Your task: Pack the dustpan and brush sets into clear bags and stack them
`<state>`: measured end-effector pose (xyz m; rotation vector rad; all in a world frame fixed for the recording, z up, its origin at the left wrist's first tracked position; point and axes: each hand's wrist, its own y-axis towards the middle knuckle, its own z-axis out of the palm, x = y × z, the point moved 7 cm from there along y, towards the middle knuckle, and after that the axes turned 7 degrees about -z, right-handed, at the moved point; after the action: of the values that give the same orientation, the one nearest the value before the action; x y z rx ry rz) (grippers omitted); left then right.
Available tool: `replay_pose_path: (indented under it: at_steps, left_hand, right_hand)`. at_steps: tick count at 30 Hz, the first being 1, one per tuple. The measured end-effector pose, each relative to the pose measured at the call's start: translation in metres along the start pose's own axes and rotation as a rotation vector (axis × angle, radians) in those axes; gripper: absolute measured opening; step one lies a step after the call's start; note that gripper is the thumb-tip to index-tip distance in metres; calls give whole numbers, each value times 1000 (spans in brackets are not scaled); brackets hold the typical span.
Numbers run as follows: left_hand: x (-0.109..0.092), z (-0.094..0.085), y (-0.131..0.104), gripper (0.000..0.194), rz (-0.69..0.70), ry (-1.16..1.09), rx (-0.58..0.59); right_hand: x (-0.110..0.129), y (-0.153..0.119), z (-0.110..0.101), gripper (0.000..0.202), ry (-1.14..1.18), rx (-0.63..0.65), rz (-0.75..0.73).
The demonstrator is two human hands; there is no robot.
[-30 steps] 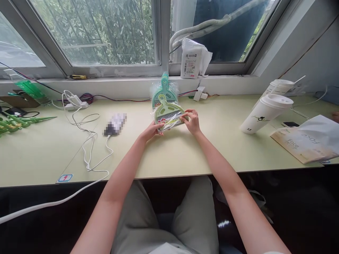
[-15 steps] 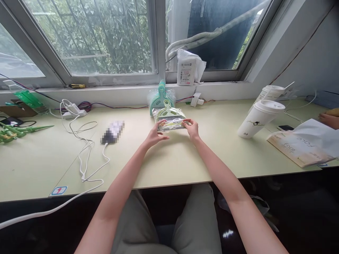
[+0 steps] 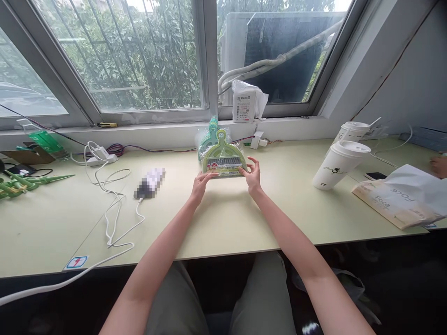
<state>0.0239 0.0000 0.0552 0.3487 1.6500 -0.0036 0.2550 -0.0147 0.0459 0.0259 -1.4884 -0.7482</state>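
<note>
Window (image 3: 136,60) is filling the top, leaves and bars showing outside. Pale desk (image 3: 296,209) is running across below it. "Face" pack (image 3: 394,193) is lying on the desk at far right, printed side up. Green spiky plant piece (image 3: 24,184) is lying at far left, cut off by the frame. Two white lidded cups are standing right of centre: front cup (image 3: 337,170) is partly covering the rear cup (image 3: 351,130), which is carrying a straw.

Light-green dustpan set (image 3: 222,151), with grey brush and clear wrap, is sitting at desk centre, handle pointing up toward the window; cannot tell if its lower edge is touching the desk. Teal dustpan stack (image 3: 212,135), also wrapped, is standing right behind it, partly hidden. White packet (image 3: 243,104) is sitting on the sill, behind and right of the stack.

Left hand (image 3: 200,186) is gripping the set's lower left corner, fingers along the bottom edge. Right hand (image 3: 253,179) is pinching the lower right corner, thumb in front. Another person's hand (image 3: 439,166) is showing at the right edge, blurry.

Pixelated device (image 3: 149,184) is lying left, white cable attached. Power strip (image 3: 102,159) is lying behind it. Yellow-black tool (image 3: 107,124) is resting on the sill.
</note>
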Motion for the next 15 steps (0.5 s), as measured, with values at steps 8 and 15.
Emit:
replay_pose_path:
  at_steps: [8, 15]
  left_hand:
    - [-13, -5, -20, 75, -8, -35, -253]
    - [-6, -23, -3, 33, 47, 257, -219]
  right_hand:
    - [0, 0, 6, 60, 0, 45, -11]
    - [7, 0, 5, 50, 0, 93, 4]
